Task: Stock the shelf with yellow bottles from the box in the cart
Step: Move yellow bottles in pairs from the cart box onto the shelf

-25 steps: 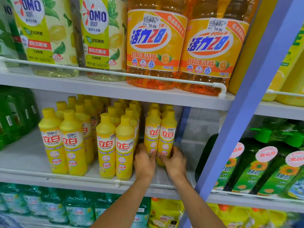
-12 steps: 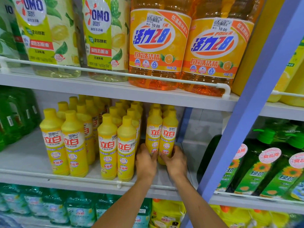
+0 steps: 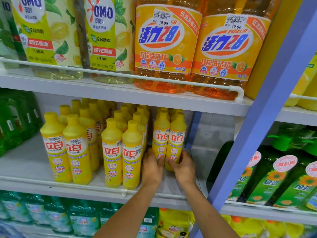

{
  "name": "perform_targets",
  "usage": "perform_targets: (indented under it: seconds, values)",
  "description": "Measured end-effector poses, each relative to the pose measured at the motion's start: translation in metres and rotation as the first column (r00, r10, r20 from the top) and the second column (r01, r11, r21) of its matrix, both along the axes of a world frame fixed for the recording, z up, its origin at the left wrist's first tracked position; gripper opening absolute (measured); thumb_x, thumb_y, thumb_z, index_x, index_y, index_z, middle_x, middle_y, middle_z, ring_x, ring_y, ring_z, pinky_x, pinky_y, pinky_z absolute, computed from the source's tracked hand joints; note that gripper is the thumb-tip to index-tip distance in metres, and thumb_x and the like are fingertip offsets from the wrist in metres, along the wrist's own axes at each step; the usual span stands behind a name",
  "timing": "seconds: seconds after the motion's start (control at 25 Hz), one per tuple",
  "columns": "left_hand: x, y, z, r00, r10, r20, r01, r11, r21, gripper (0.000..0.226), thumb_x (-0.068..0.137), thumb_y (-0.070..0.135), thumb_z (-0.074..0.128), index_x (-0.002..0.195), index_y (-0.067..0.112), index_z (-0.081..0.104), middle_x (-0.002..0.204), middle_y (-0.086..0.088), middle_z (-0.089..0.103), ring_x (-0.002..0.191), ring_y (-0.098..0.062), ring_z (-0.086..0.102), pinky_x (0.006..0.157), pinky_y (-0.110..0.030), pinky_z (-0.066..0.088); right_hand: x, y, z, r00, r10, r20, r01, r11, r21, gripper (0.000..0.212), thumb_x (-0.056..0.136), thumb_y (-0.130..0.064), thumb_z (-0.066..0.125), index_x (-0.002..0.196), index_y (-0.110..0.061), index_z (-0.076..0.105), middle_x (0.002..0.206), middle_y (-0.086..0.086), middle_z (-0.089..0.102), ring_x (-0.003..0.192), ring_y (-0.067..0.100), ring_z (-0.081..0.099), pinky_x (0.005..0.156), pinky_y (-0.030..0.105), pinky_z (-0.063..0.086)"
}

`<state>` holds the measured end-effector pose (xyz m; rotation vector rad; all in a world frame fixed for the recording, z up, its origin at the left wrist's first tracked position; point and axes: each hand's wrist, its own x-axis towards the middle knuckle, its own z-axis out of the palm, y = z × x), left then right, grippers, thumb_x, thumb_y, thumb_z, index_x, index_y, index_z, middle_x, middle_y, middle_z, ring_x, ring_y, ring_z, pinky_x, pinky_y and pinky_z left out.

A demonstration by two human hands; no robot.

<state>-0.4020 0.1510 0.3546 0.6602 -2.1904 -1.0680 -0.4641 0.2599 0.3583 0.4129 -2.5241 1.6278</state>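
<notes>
Placing step: the left hand (image 3: 151, 166) and right hand (image 3: 184, 167) each curl their fingers round a bottle's base. The left bottle (image 3: 161, 134) and right bottle (image 3: 177, 136) stand upright, touching, near the shelf's (image 3: 17, 166) right end, back from its front edge. The next move probably calls for letting go and fetching more. Labels read 立白, 5.00. Above are 活力28 POWER jugs (image 3: 167, 48) marked 10.00, and OMO bottles (image 3: 106, 40).

Left hand (image 3: 151, 169) and right hand (image 3: 185, 169) around two yellow bottles (image 3: 161, 136) on shelf (image 3: 25, 165)
</notes>
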Motion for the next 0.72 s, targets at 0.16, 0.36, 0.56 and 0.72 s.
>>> perform_targets:
  seconds: [0.16,0.36,0.56,0.72]
  values:
    - [-0.001,-0.002,-0.003,1.0,-0.012,-0.009,0.012,1.0,0.006,0.037,0.094,0.031,0.067,0.121,0.008,0.057,0.123,-0.015,0.066,0.113,-0.033,0.063,0.1,-0.043,0.05,0.0,0.001,0.001,1.0,0.018,0.006,-0.018,0.999,-0.037,0.047,0.071,-0.032,0.09,0.109,-0.018,0.066,0.104,0.0,0.074,0.088,0.013,0.071,0.077,0.028,0.058]
    - [-0.001,-0.002,-0.002,1.0,-0.022,-0.011,0.022,1.0,0.02,0.039,0.094,0.032,0.067,0.124,0.009,0.057,0.125,-0.014,0.066,0.115,-0.031,0.063,0.101,-0.039,0.047,0.002,0.001,0.001,1.0,0.019,-0.011,-0.019,0.999,-0.036,0.047,0.072,-0.034,0.089,0.111,-0.019,0.066,0.106,0.0,0.073,0.09,0.014,0.071,0.081,0.032,0.059]
    - [-0.002,-0.003,-0.002,1.0,-0.006,0.023,0.006,1.0,0.006,0.04,0.093,0.033,0.068,0.122,0.009,0.056,0.123,-0.015,0.066,0.114,-0.033,0.063,0.099,-0.041,0.05,0.003,0.002,0.005,0.999,0.035,-0.004,-0.035,0.999,-0.028,0.05,0.073,-0.036,0.089,0.113,-0.017,0.065,0.108,0.0,0.073,0.092,0.016,0.071,0.081,0.031,0.058]
    - [-0.001,-0.001,0.002,0.997,-0.008,0.08,0.008,1.0,-0.001,0.047,0.093,0.037,0.067,0.128,0.008,0.051,0.129,-0.015,0.063,0.119,-0.034,0.061,0.102,-0.045,0.05,0.008,0.005,0.014,0.998,0.066,-0.012,-0.066,0.998,0.0,0.054,0.074,-0.037,0.088,0.118,-0.017,0.064,0.11,-0.002,0.07,0.095,0.017,0.069,0.083,0.028,0.055]
